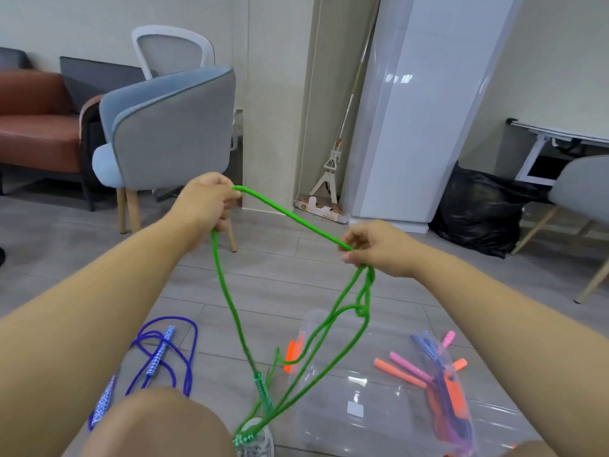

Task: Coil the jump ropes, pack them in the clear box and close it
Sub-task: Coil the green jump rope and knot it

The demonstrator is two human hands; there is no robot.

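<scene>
My left hand (206, 201) grips a green jump rope (286, 212), raised in front of me. My right hand (375, 247) pinches the same rope farther along, so a taut stretch runs between both hands. Below the right hand the rope is tangled in a knot (361, 310). Its strands hang to the floor, where one green handle (263, 390) dangles above my shoe. A blue jump rope (164, 354) lies loose on the floor at the left. The clear box (346, 384) sits open on the floor at the right, with orange latches. Several pink and orange handles (408, 367) show next to its clear lid (451, 384).
My knee (158, 423) fills the bottom left. A grey armchair (171, 136) stands behind my left hand, with a brown sofa (36, 127) beyond. A mop (329, 169), a white column (412, 110) and a black rubbish bag (478, 209) stand at the back right.
</scene>
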